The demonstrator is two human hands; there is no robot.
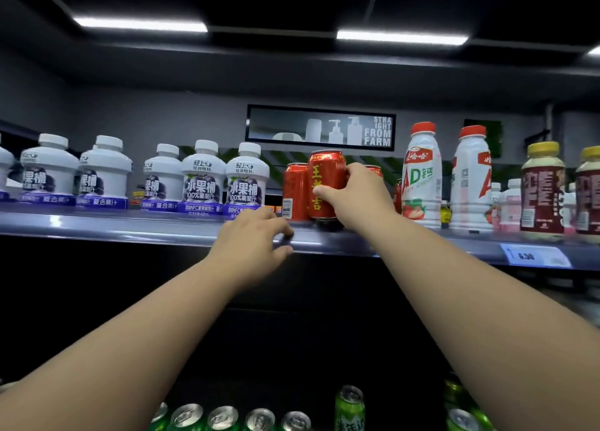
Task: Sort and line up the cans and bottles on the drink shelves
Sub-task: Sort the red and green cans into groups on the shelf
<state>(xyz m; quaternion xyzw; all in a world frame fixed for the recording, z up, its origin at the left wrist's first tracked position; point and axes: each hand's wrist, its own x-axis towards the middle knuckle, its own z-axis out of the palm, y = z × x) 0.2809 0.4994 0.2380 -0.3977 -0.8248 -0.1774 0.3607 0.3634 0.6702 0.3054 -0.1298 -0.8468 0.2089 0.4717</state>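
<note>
On the top shelf [130, 224] my right hand [355, 197] grips a red can with yellow characters [324, 184], held upright at the shelf's front edge. A second red can [294, 192] stands just left of it, and a third red can [375, 171] shows behind my fingers. My left hand [256, 236] rests on the shelf's front lip with curled, spread fingers and holds nothing. Squat white juice bottles with purple labels [203, 176] stand in a row to the left.
Tall white bottles with red caps [422, 174] and brown-labelled bottles with yellow caps [542, 187] stand to the right of the cans. A price tag [532, 255] hangs on the shelf lip. Green cans [349, 408] fill the lower shelf.
</note>
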